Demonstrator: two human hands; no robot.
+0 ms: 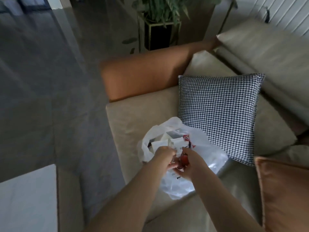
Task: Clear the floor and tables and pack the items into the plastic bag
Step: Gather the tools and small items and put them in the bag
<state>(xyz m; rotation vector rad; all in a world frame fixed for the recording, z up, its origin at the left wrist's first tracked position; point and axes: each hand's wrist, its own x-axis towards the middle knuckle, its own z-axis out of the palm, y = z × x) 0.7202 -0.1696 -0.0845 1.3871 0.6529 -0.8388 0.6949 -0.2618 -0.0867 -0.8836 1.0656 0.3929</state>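
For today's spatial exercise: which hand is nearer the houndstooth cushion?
Right. The right hand is over the plastic bag, on the side towards the houndstooth cushion; the left hand is farther from it, at the bag's other side.

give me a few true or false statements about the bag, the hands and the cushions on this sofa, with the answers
1. The plastic bag lies on the sofa seat. True.
2. The bag is empty. False: white boxes show through its open mouth.
3. Both hands are at the bag's opening, the left hand and the right hand close together around a small red item. True.
4. The houndstooth cushion lies on the floor. False: it rests on the sofa, right beside the bag.
5. The potted plant stands on the sofa. False: it stands on the floor behind the sofa's orange armrest.
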